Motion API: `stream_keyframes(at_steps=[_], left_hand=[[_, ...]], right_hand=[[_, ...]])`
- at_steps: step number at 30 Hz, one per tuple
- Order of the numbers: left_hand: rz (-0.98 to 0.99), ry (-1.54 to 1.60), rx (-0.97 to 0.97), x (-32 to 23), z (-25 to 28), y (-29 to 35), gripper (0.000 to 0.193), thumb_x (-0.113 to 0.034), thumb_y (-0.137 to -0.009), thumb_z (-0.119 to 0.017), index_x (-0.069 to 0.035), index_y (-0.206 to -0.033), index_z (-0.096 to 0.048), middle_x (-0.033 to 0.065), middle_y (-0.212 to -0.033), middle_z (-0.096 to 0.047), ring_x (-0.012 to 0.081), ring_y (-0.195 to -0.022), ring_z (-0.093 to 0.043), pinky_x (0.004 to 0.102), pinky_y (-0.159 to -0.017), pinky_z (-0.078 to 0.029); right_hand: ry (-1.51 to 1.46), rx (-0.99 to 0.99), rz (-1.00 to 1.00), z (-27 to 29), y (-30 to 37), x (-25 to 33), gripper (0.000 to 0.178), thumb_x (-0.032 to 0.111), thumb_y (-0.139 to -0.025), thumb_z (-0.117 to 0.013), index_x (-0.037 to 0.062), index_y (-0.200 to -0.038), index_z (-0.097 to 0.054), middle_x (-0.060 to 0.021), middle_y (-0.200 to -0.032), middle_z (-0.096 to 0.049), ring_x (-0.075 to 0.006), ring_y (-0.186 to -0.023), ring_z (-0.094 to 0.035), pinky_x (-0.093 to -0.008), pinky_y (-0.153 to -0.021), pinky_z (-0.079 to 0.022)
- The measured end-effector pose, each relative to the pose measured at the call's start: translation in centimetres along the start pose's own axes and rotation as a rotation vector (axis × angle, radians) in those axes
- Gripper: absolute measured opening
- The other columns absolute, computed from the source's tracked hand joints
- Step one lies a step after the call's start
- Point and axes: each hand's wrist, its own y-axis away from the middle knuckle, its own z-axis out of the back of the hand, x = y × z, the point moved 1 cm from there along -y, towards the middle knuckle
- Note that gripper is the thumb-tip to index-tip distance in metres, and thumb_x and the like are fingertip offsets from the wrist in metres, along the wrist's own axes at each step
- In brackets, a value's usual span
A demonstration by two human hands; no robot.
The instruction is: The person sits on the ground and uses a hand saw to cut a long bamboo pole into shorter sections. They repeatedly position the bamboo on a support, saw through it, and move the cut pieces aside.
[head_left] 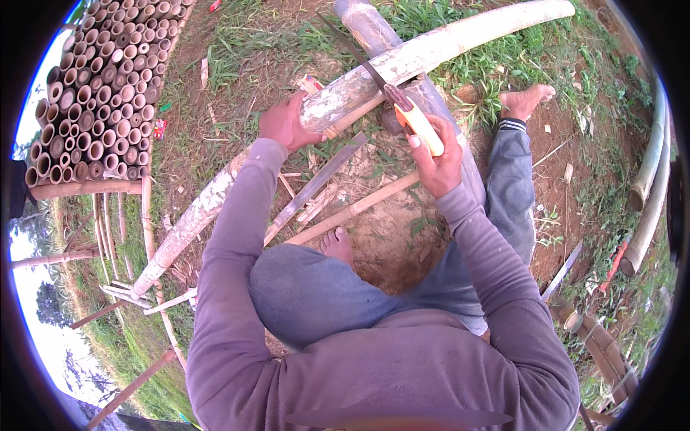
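My right hand (440, 159) is closed round the yellow-orange handle (419, 128) of a handsaw. The saw's dark, narrow blade (356, 54) lies across a thick pale bamboo pole (460, 43), pointing away to the upper left. Near the pole's left end, my left hand (286, 123) is wrapped against its side, some fingers hidden beneath it. The pole slants up to the far right and crosses over a greyish pole (374, 29) under it. A second mottled pole (194, 208) runs from by my left wrist down to the lower left.
Cut bamboo tubes (100, 93) are stacked in a large pile at upper left. Split bamboo strips (316, 187) lie between my legs. On the right are a long blade (563, 270), a red thing (615, 266) and bamboo poles (650, 179). My bare right foot (525, 100) rests on the ground.
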Motion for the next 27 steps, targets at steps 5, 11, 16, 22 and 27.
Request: stream_keyframes(at_steps=[5,11,16,22,27], left_hand=[[0.048,-0.12,-0.094,-1.3,-1.1,0.6,0.097,-0.041,-0.072,-0.092,-0.017,-0.155,-0.048,0.0193,-0.131,-0.072,0.0406,-0.119,-0.071,0.0531,-0.101,-0.057],[0.046,-0.096,-0.11,-0.3,-1.6,1.7,0.087,-0.04,-0.075,-0.09,-0.015,-0.148,-0.051,0.0198,-0.123,-0.074,0.0418,-0.114,-0.073,0.0545,-0.098,-0.058],[0.021,-0.082,-0.086,-0.4,-1.4,1.2,0.081,-0.038,-0.078,-0.09,-0.014,-0.145,-0.052,0.0198,-0.121,-0.074,0.0407,-0.112,-0.074,0.0543,-0.096,-0.059],[-0.008,-0.054,-0.049,-0.9,-0.1,1.7,0.086,-0.035,-0.078,-0.091,-0.015,-0.15,-0.05,0.0181,-0.12,-0.075,0.0386,-0.112,-0.074,0.0529,-0.097,-0.059],[0.013,-0.013,-0.061,0.8,-1.0,1.9,0.08,-0.035,-0.078,-0.091,-0.016,-0.146,-0.052,0.0176,-0.118,-0.074,0.0397,-0.113,-0.072,0.0536,-0.096,-0.057]], right_hand=[[0.025,0.067,-0.185,-0.4,-1.7,3.4,0.046,0.021,-0.102,-0.077,0.0,-0.142,-0.067,-0.0188,-0.113,-0.079,-0.0215,-0.102,-0.076,-0.0362,-0.089,-0.06],[0.096,0.105,-0.164,10.5,10.3,8.1,0.045,0.015,-0.105,-0.07,-0.0118,-0.14,-0.063,-0.0224,-0.128,-0.075,-0.0272,-0.121,-0.073,-0.0395,-0.101,-0.06],[0.046,0.09,-0.131,6.7,6.3,6.5,0.044,0.016,-0.106,-0.069,-0.0123,-0.139,-0.062,-0.0183,-0.122,-0.074,-0.0232,-0.114,-0.07,-0.0357,-0.097,-0.057],[0.071,0.166,-0.264,-2.6,-6.2,5.5,0.038,0.02,-0.106,-0.071,-0.0066,-0.132,-0.07,-0.0075,-0.101,-0.076,-0.0107,-0.085,-0.068,-0.0279,-0.073,-0.056],[-0.015,0.09,-0.282,6.2,6.9,7.6,0.045,0.016,-0.107,-0.068,-0.0087,-0.144,-0.061,-0.0128,-0.12,-0.074,-0.0172,-0.1,-0.071,-0.0344,-0.081,-0.061]])
